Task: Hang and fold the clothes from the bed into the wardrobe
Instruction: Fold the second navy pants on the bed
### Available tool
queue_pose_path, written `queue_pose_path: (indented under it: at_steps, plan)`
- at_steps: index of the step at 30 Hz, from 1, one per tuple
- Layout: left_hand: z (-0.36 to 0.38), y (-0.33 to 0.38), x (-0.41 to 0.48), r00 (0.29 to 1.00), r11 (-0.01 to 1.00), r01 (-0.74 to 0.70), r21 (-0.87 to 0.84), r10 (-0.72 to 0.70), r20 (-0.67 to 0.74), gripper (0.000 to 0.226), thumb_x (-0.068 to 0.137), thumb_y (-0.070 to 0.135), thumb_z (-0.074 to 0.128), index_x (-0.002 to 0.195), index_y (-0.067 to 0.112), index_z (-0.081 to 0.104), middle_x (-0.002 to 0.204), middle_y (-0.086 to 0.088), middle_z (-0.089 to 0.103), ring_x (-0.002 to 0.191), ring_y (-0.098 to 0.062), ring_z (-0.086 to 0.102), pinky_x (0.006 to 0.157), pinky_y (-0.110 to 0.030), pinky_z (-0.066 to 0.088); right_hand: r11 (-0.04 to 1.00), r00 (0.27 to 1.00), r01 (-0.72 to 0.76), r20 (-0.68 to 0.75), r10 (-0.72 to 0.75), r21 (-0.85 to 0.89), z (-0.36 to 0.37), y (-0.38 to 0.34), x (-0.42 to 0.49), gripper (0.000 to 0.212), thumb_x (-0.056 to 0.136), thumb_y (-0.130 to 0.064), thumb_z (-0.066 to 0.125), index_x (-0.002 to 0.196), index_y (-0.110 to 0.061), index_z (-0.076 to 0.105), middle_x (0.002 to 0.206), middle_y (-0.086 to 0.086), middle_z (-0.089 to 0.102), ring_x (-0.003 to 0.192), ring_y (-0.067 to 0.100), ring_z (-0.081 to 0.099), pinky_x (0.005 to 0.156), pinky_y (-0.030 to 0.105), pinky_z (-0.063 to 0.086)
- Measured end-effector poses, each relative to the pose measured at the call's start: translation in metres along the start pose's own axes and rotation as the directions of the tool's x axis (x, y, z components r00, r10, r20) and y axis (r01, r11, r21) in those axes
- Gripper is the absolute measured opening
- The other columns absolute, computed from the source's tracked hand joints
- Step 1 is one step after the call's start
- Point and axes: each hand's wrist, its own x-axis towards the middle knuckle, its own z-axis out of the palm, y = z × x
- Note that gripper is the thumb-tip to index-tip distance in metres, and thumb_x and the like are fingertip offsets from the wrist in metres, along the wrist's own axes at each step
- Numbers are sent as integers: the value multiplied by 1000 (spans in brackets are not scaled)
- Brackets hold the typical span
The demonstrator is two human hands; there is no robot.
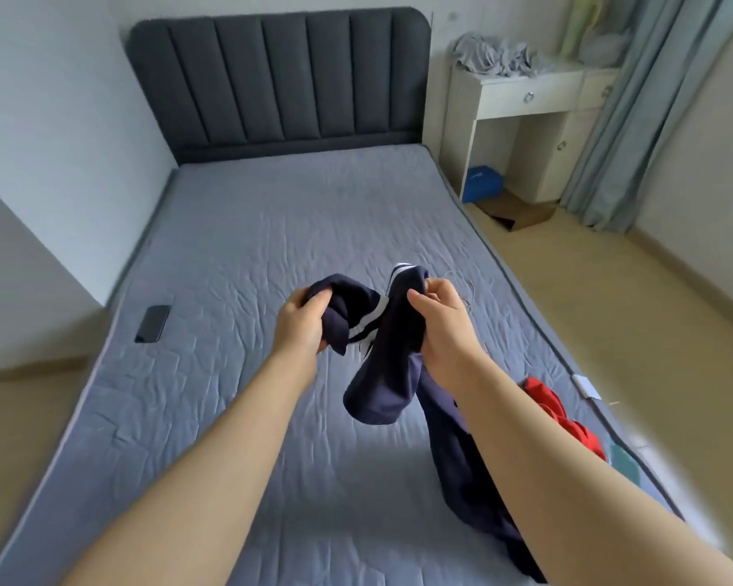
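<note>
Head view shows your left hand (301, 321) and right hand (439, 315) each curled tight around a bunched end of the navy garment (377, 374). You hold it above the middle of the mattress (271, 230), and its long tail trails down to the mattress's near right part. A red garment (568, 420) lies at the mattress's right edge, just beside that tail. Lift sharply and the tail may drag it off the mattress. The twist between your grips could also spoil the fold.
</note>
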Motion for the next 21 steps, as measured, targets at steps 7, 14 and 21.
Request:
queue_pose_path:
  at_steps: [7, 14, 21]
  plan:
    - [-67, 26, 2, 957, 980, -180, 87, 154, 245, 30, 80, 10, 69, 100, 24, 52, 97, 3, 62, 88, -9, 61, 70, -23, 46, 993, 978, 35, 199, -56, 109, 81, -18, -9, 18, 92, -4, 48, 78, -15, 46, 73, 5, 51, 65, 17, 51, 62, 31, 44]
    - [-46, -1, -8, 939, 906, -271, 325, 175, 294, 32, 61, 3, 74, 85, 1, 51, 70, -3, 52, 57, -10, 50, 47, -21, 42, 996, 959, -46, 283, 22, 79, 66, -2, -15, 27, 90, 8, 43, 72, -12, 42, 60, 3, 49, 58, 14, 50, 54, 26, 42]
    - [-18, 36, -9, 993, 993, -112, 27, 113, -28, 25, 78, -7, 58, 87, 16, 53, 67, -4, 54, 46, -7, 51, 42, -17, 40, 995, 996, 57, 71, -52, -78, 21, -9, 4, 30, 85, 11, 40, 93, -15, 53, 89, -7, 56, 79, 16, 64, 70, 26, 52]
